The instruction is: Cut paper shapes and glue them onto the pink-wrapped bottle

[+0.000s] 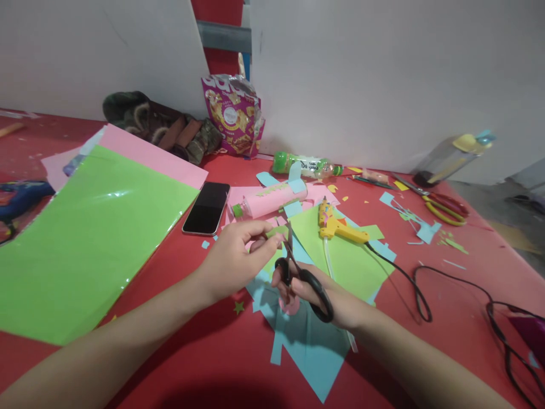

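Above the table's middle, my right hand (300,284) grips a pair of black-handled scissors (314,288), fingers through the loops and blades pointing up and away. Beside the blades, my left hand (238,250) is closed in a pinch on a small piece of paper (280,231), mostly hidden by the fingers. Under both hands lie light blue paper (317,352) and green paper (349,250). A small pink paper disc (289,305) shows below the right hand. Just beyond lies a plastic bottle wrapped in pink paper (276,200), with blue paper fins and a green cap.
A yellow glue gun (343,230) with a black cord (419,289) lies right of the hands. At left are a phone (207,208) and green sheets (97,238). Farther back are a snack bag (234,116), a green bottle (304,165) and larger scissors (445,207).
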Demonstrator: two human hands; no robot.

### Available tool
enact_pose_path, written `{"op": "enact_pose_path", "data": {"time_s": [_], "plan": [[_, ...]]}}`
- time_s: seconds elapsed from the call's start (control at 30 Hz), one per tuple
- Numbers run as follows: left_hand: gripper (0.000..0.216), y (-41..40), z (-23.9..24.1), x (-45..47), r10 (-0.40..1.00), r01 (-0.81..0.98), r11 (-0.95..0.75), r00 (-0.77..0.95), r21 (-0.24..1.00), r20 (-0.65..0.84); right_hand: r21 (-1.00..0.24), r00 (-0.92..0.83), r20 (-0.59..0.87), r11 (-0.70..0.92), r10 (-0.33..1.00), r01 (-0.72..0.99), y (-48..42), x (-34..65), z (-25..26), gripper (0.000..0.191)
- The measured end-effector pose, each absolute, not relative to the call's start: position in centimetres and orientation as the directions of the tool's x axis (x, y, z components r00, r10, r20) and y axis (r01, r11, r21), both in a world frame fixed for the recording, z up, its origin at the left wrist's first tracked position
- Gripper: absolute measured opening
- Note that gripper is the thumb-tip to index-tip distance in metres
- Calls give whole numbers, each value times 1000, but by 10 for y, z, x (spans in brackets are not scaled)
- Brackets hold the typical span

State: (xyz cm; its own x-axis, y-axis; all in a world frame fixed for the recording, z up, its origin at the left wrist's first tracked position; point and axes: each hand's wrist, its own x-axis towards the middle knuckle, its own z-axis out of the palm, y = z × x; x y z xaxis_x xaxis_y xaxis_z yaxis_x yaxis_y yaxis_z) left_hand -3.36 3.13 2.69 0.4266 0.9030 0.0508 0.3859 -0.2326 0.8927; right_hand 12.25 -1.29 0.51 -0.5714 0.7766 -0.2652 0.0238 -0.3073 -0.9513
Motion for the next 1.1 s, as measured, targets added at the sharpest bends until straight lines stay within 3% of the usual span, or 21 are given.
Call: {"op": "enact_pose_path", "data": {"time_s": [1.1], "plan": [[25,35,34,-39,875,524,-366,476,769,92,-950,-557,-298,-301,775,89,-13,124,4,47]]}}
